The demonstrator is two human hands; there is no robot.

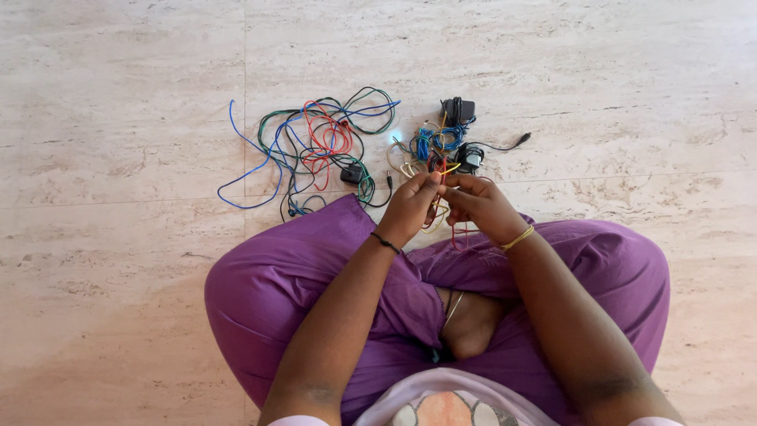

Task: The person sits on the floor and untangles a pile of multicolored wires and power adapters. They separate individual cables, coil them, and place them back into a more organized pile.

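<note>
Head cam: 2 hands [449, 207] pinch 1 red wire [441, 189].

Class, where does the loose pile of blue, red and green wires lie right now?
The wire pile lies on the marble floor, left of the left hand and just beyond the person's purple-clad knee.

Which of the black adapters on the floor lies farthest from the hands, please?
The upright black adapter at the top of the right-hand wire bundle; the other two lie nearer the hands.

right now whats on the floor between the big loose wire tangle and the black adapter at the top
In the head view, a smaller knot of blue and yellow wires lies between the loose wire tangle and the black adapter, just beyond both hands.
</note>
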